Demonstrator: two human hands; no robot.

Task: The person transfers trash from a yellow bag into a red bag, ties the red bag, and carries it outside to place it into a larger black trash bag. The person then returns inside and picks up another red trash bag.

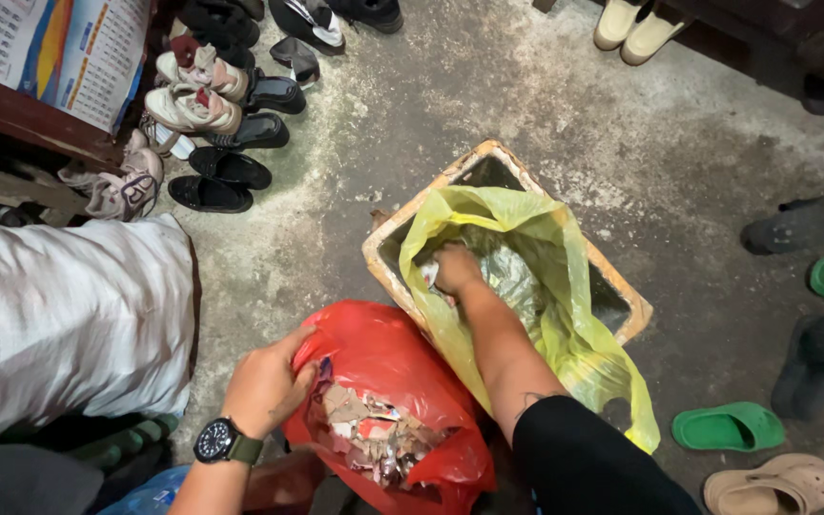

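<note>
Red bag: mouth held wide by left hand, grip clenched on rim. Right hand, beyond bag, inside yellow bag; grip unclear.

Assorted shoes are lined along the concrete floor; green sandals and a white sack are noted nearby.

A red plastic bag is showing tan and grey scraps; a translucent yellow-green bag is lining a pale beige box. Green slippers are lying on the mottled grey concrete floor, a white sack is sitting left, and a black watch is showing on an olive strap.
</note>
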